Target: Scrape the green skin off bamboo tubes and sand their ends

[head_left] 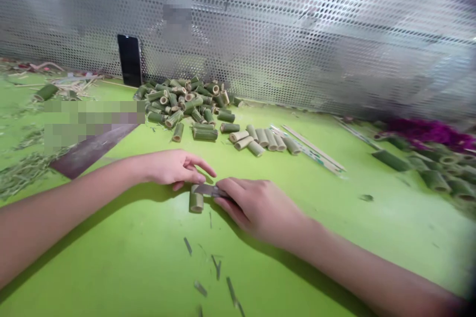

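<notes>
While against one tube [196, 202], one blade [206, 189]

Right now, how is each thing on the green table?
bamboo piece: lying on its side.
knife: blade laid on top of the bamboo piece.
right hand: closed on the knife.
left hand: fingertips on the bamboo piece.
bamboo pile: heaped loose by the mesh wall.
phone: upright, leaning on the mesh wall, screen dark.
shavings: scattered.

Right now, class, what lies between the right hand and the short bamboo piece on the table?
A thin blade: the head view shows it running from the right hand onto the top of the bamboo piece.
</notes>
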The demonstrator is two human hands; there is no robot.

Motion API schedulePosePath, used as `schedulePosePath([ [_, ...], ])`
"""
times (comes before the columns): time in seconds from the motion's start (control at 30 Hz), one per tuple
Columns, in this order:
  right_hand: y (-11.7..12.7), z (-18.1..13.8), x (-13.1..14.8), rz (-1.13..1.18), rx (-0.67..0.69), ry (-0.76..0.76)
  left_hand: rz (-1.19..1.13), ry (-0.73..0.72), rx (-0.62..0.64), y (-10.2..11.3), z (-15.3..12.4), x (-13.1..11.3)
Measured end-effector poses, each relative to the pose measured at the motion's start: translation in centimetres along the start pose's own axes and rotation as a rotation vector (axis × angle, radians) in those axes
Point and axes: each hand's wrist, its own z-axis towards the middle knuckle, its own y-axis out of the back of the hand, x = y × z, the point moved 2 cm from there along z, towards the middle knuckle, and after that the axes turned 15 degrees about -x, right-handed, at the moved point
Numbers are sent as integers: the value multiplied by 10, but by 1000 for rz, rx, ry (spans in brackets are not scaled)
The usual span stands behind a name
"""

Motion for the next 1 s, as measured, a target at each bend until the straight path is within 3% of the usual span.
schedulePosePath([
  [0.27, -5, 10, 9, 10, 89, -54, -92, -4, -37, -5, 6, 4],
  [0.47, 3, -2, 24, 220, 236, 142, -143, -26, -62, -3, 10, 10],
  [0.7, 1, -6, 5, 105, -31, 112, -81, -50, -42, -3, 10, 11],
  [1.0, -2, 5, 6, -6, -67, 66, -79, -9, -73, -8, 10, 3],
])
